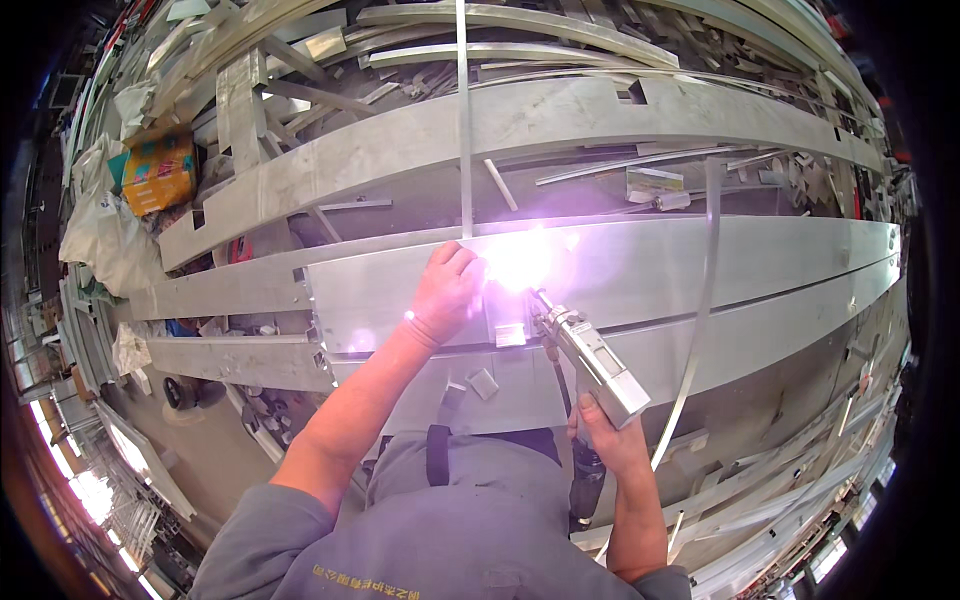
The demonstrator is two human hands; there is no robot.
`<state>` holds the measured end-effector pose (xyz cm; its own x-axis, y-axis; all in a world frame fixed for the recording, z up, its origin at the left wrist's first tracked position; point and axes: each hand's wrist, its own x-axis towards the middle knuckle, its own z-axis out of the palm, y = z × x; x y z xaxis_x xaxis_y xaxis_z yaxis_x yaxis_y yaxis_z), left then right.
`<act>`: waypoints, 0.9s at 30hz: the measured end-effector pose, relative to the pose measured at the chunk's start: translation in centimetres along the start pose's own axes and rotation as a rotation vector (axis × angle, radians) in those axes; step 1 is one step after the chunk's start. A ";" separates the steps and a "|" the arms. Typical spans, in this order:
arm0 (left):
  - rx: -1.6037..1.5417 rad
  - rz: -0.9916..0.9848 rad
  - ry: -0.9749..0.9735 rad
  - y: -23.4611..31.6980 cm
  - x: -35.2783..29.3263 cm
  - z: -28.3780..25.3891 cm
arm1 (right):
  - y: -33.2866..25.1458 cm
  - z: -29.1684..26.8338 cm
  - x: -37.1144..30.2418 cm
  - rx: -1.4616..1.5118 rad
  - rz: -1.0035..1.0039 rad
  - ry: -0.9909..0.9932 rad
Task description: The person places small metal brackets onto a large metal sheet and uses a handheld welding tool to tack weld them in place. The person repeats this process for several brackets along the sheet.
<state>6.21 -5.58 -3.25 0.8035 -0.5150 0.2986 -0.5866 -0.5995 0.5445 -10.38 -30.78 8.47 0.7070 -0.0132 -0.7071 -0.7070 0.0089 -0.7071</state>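
My right hand is wrapped round the grip of a handheld welding gun, its nozzle pointing up and left. A white-violet glare burns just beyond the nozzle tip and washes out what lies there. Close to the left of the glare, my left hand is closed with fingers curled down over the wide metal panel; what it pinches is hidden. A narrow metal strip runs from the top edge down to its knuckles. Small metal pieces, a bright block and a square plate, lie nearer me.
A second long panel lies nearer, parallel across a gap. A pale curved strip crosses both at right. Behind are a long notched beam and piled scrap bars. An orange box and white bag sit at left.
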 end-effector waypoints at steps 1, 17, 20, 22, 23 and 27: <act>0.007 -0.017 0.032 0.3 0.3 0.1 | -0.2 0.1 0.0 0.014 0.011 0.011; 0.003 -0.653 -0.053 3.6 -2.1 -0.2 | 1.8 -1.1 -4.4 0.148 -0.103 0.087; 0.144 -0.743 -0.358 4.7 -2.4 0.0 | 2.4 -1.7 -6.4 0.162 -0.124 0.129; 0.168 -0.702 -0.364 5.0 -2.3 0.4 | 2.9 -2.0 -7.9 0.168 -0.151 0.137; 0.184 -0.679 -0.353 4.6 -2.5 0.9 | 3.4 -2.1 -8.7 0.170 -0.164 0.141; 0.191 -0.573 -0.285 4.7 -2.8 1.6 | 5.7 -2.5 -12.0 0.192 -0.275 0.155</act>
<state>1.06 -7.90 -2.75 0.9506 -0.2090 -0.2295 -0.1040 -0.9111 0.3988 -22.93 -33.05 13.00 0.8490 -0.1924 -0.4920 -0.4647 0.1711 -0.8688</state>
